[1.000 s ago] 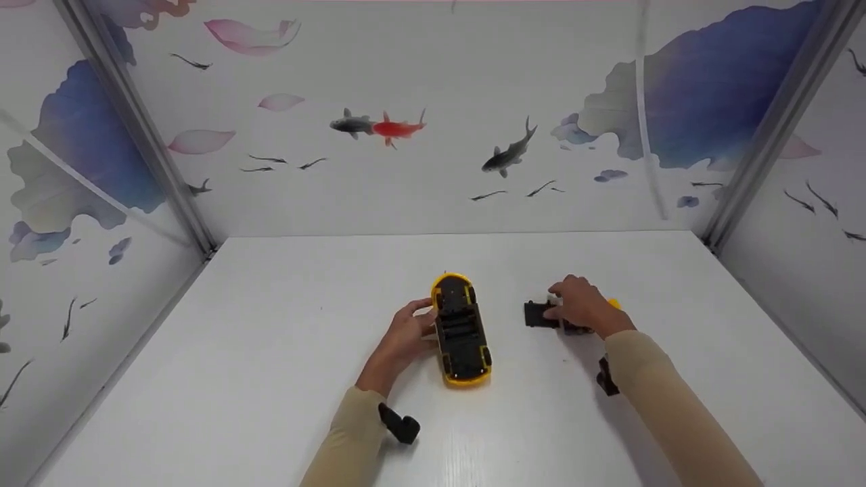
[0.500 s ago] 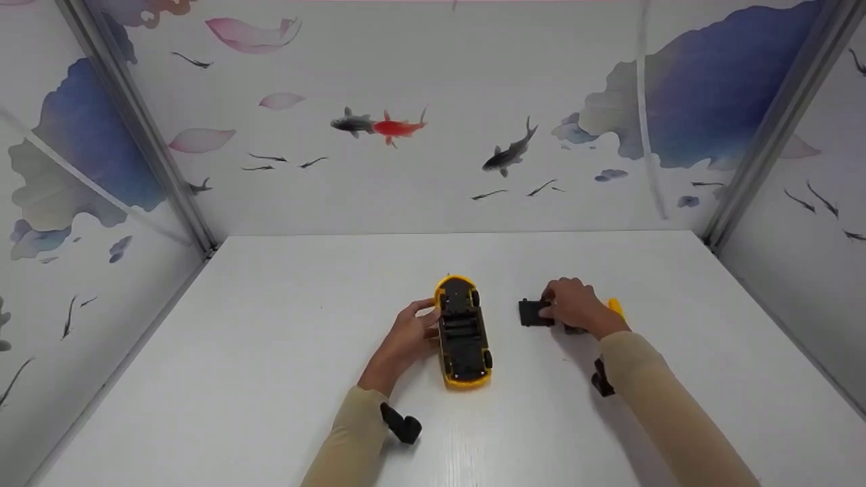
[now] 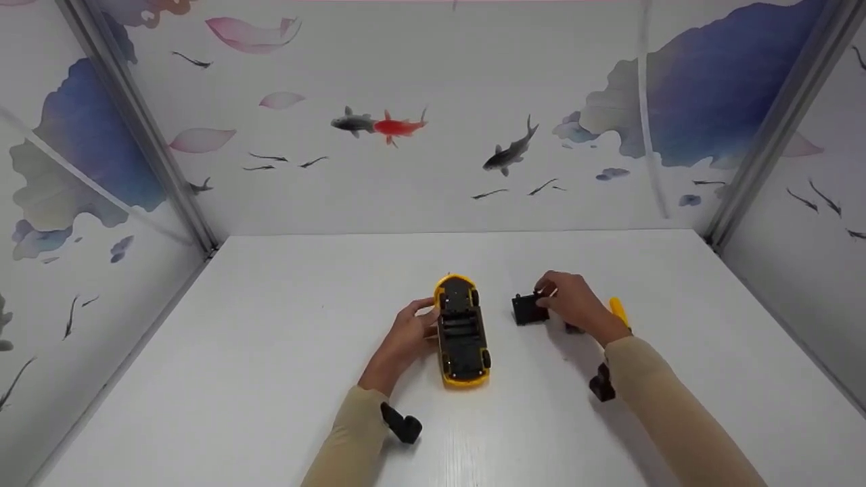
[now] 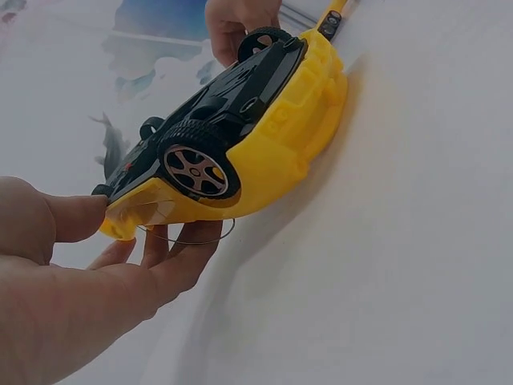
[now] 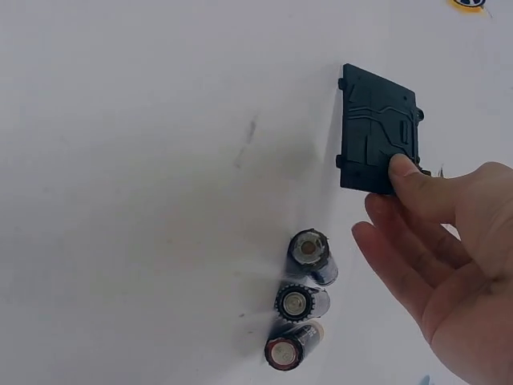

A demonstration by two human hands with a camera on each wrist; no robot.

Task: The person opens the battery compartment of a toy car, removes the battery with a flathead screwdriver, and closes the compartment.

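A yellow toy car (image 3: pixel 467 358) is upside down, its black underside and open battery compartment facing up. My left hand (image 3: pixel 406 335) grips its left side, with the thumb at the underside's edge and fingers beneath the yellow body in the left wrist view. My right hand (image 3: pixel 575 301) pinches a black battery cover (image 5: pixel 370 120) at one corner, to the right of the car. The cover is tilted up, showing raised lines and small tabs on its edges. Near that hand, several batteries (image 5: pixel 309 250) stand in a row on the table, mostly hidden in the head view.
A yellow elongated object (image 3: pixel 618 311), partly hidden by the right wrist, lies beyond the batteries. The white table (image 3: pixel 284 379) is enclosed by printed panels (image 3: pixel 419 189) at the back and sides. A thin wire loop (image 4: pixel 233 228) hangs by the left fingers.
My right hand has moved slightly left and lifted the battery cover from lying flat to a tilt, exposing more of the yellow object. The left hand and car have barely moved.
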